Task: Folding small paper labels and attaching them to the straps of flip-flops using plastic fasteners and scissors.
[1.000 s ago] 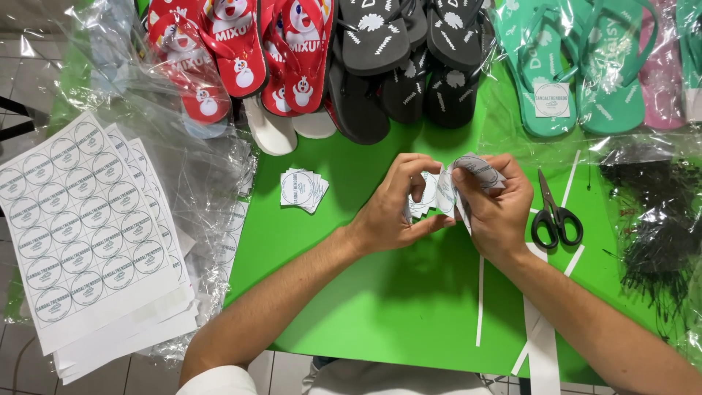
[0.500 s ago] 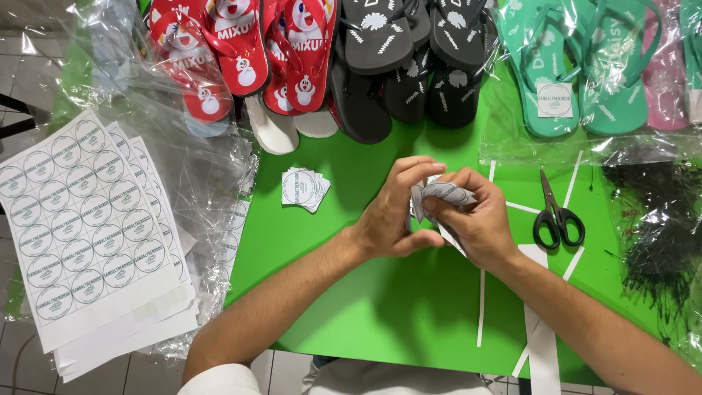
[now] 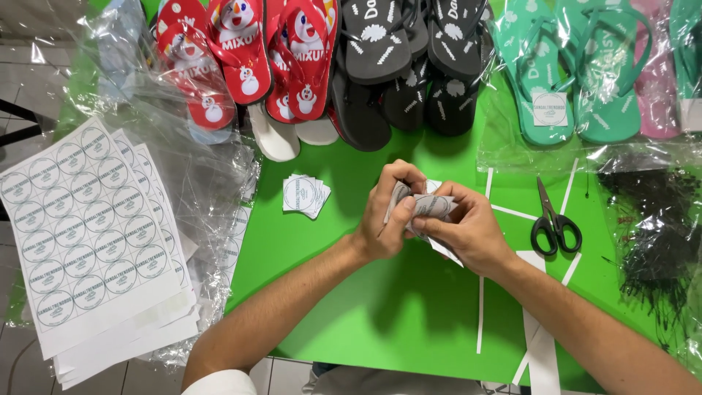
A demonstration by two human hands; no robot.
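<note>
On my left lie stacked white sheets of round labels (image 3: pixel 84 234), rows of circles with a ring of print, resting on crumpled clear plastic wrap (image 3: pixel 183 157) at the edge of the green worktop (image 3: pixel 409 307). Near the middle sits a little pile of cut square labels (image 3: pixel 304 194), each white with one circle. Along the far edge are the sandals: red pairs with cartoon figures (image 3: pixel 245 55), black pairs with white marks (image 3: pixel 398 58), then teal pairs in clear bags (image 3: pixel 567 80), one bearing a square white tag. Black-handled scissors (image 3: pixel 555 219) lie to my right among thin white paper strips (image 3: pixel 481 314), and a clear bag of black fasteners (image 3: pixel 658 234) sits beyond. My left hand (image 3: pixel 391 219) and right hand (image 3: pixel 468 227) are both closed around a small stack of cut labels (image 3: pixel 431 206), held just above the worktop's centre, greyish backs showing.
</note>
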